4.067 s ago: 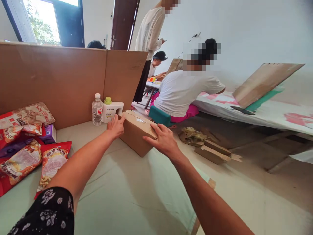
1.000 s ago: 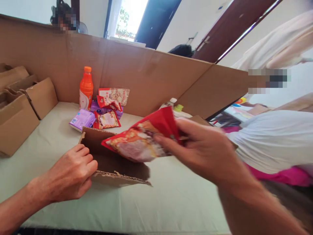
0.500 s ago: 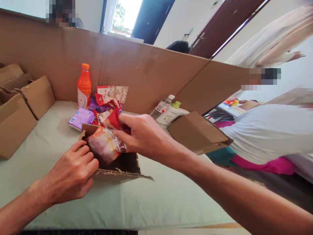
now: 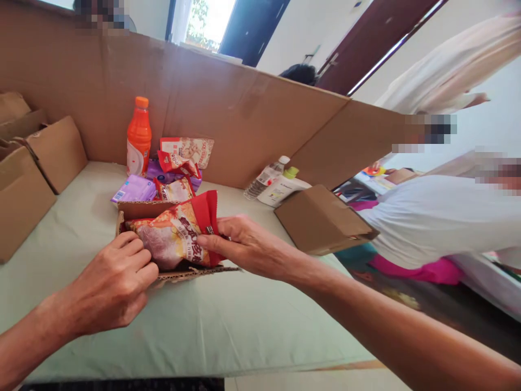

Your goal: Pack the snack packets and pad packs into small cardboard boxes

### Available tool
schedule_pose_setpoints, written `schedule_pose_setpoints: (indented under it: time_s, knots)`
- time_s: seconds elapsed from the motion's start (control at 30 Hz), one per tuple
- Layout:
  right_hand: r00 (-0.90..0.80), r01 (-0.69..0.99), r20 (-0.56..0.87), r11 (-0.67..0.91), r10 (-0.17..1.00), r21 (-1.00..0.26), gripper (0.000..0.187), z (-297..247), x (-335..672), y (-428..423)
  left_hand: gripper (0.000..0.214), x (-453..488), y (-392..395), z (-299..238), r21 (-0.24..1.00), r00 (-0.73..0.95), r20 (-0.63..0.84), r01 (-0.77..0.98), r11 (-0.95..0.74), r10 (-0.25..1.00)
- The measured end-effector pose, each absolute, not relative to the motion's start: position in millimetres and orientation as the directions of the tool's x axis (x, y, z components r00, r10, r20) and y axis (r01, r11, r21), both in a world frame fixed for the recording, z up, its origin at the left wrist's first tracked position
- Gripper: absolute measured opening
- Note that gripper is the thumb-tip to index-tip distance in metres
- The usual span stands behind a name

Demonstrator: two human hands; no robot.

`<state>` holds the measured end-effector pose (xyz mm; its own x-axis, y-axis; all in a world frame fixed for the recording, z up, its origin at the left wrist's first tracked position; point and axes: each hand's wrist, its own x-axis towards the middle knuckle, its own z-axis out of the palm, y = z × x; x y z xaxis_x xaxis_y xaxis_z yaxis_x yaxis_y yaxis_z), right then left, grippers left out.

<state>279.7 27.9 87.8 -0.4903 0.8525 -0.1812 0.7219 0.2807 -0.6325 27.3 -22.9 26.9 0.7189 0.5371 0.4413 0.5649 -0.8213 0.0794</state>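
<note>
The bag (image 4: 173,233) in the right hand (image 4: 254,243) is red and orange, the box (image 4: 138,208) beneath brown, the worktop (image 4: 252,326) pale green.

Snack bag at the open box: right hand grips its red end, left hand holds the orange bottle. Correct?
Not quite: the left hand is on the rim of the open box, not on the orange bottle, as the head view shows. The right hand does grip the snack bag by its red end.

Makeshift shared workroom; cardboard partition (image 4: 228,108) along cloth-covered table (image 4: 264,331); co-worker (image 4: 427,217) beyond; brown door (image 4: 374,46); pale wall (image 4: 307,30).
</note>
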Motion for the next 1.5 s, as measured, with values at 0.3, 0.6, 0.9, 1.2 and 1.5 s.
schedule_pose_setpoints:
  time_s: [0.3,0.6,0.9,1.2,1.5]
  knots:
    - [-0.598,0.619,-0.193,0.296,0.778,-0.727,0.044,71.6,281.3,26.3,0.041,20.1,13.0,55.9,0.605,0.388,0.193,0.676,-0.420,0.901]
    - [-0.843,0.461,-0.248,0.403,0.477,-0.790,0.032,88.6,304.3,56.4,0.018,22.7,48.6,64.0,0.697,0.522,-0.086,0.640,-0.323,0.849]
    - [-0.804,0.593,-0.300,0.724,0.513,-0.352,0.026,71.6,273.7,67.4,0.020,25.0,38.4,63.8,0.420,0.551,0.077,0.738,-0.528,0.831]
    - [-0.771,0.505,0.165,0.748,0.615,-0.430,0.018,57.8,332.9,35.9,0.019,44.9,39.7,63.5,-0.145,0.578,-0.057,0.802,-0.580,0.814]
    - [-0.761,0.539,0.207,0.777,0.614,-0.325,0.023,55.4,336.9,19.8,0.015,70.1,62.6,49.1,-0.036,0.668,-0.184,0.728,-0.685,0.721]
